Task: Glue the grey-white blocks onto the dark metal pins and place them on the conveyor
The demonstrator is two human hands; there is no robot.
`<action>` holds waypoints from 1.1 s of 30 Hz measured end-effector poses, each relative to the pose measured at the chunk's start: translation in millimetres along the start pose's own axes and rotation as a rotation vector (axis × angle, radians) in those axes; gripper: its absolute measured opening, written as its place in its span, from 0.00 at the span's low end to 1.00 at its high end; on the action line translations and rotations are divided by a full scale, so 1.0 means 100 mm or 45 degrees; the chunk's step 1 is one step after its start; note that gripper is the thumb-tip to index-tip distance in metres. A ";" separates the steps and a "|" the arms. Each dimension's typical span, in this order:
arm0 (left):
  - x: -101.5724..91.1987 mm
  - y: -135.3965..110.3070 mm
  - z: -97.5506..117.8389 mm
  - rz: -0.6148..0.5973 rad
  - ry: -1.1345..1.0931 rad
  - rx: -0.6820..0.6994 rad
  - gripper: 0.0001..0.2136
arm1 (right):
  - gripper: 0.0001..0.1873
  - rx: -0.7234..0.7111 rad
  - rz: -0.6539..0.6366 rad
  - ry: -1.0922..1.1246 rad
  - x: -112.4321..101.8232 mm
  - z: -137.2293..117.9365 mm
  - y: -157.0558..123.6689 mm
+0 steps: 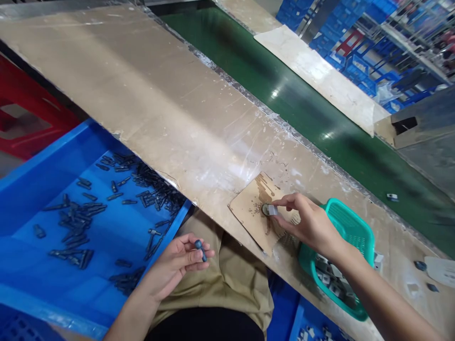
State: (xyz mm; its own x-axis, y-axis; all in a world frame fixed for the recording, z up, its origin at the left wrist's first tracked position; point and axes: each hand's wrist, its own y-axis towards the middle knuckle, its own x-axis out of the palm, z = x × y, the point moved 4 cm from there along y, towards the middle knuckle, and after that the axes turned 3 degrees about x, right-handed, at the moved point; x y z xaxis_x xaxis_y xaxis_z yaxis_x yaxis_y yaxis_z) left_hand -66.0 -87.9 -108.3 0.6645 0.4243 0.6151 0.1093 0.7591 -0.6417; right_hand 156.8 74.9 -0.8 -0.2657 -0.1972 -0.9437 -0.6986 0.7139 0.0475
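My left hand [179, 263] rests over my lap beside the blue crate [42, 189], fingers curled round a small dark blue-grey pin [200, 249]. My right hand [305, 220] reaches onto the worn bench and pinches a small white block [273, 210] against a dark round piece [266, 209] on a brown cardboard pad [249, 208]. The crate holds several loose dark pins [76, 222] scattered over its floor.
A teal basket [350, 227] with pale small parts sits at the bench edge under my right forearm. Behind the bench runs a green conveyor belt [302, 109] carrying one small white part [392, 197]. A red crate [24, 113] stands at left, with blue crates stacked far right.
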 end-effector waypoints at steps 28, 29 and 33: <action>1.13 -0.25 0.30 -0.123 0.936 2.105 0.15 | 0.21 0.311 0.336 0.954 -0.44 -0.70 -0.41; 1.14 -0.25 0.28 -0.127 0.940 2.107 0.15 | 0.21 0.310 0.328 0.971 -0.44 -0.72 -0.43; 1.20 -0.27 0.23 -0.173 0.967 2.096 0.15 | 0.23 0.303 0.303 1.013 -0.40 -0.72 -0.46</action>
State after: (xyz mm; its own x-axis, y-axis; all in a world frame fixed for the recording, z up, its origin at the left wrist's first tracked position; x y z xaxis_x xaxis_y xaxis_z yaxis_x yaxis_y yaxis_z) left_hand -6.3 -46.1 -6.3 0.9208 0.3901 -0.0022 -0.2626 0.6241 0.7359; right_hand 151.6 1.3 58.9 -0.8357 -0.3729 -0.4032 -0.4313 0.9001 0.0614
